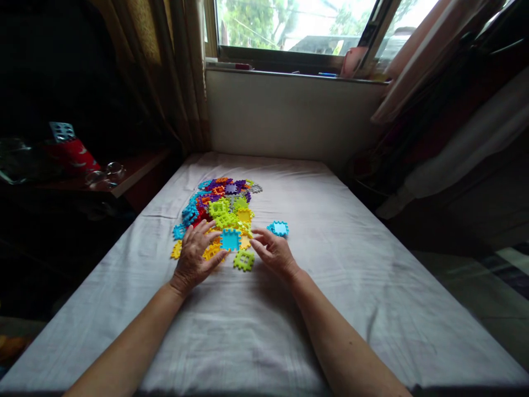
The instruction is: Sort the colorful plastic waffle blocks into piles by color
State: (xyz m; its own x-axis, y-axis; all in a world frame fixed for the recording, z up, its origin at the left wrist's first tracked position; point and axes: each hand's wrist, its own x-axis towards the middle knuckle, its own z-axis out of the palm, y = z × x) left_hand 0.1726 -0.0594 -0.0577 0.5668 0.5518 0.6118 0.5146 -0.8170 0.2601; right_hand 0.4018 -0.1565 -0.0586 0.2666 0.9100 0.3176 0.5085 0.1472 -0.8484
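Note:
A blue square interlocking tile (230, 240) stands out above the pile, its left side and lower corner between the thumb and fingers of my left hand (195, 255). My right hand (275, 252) is to the right, fingers curved and a little apart, with the tips beside a pale yellow tile (245, 241). No piece shows clearly in its grasp. Just below lies a green window-frame tile (244, 260). Yellow tiles (212, 252) are partly covered by my left hand. Beyond my right fingertips are light blue tiles (278, 228).
A heap of notched tiles in lime green (223, 208), purple (231, 188), red, orange and blue (190, 214) spreads behind my hands on a pale bedsheet (330, 309). At left, a side table (136, 172) holds a red container (76, 156) and glasses (105, 175). A window (289, 27) is ahead.

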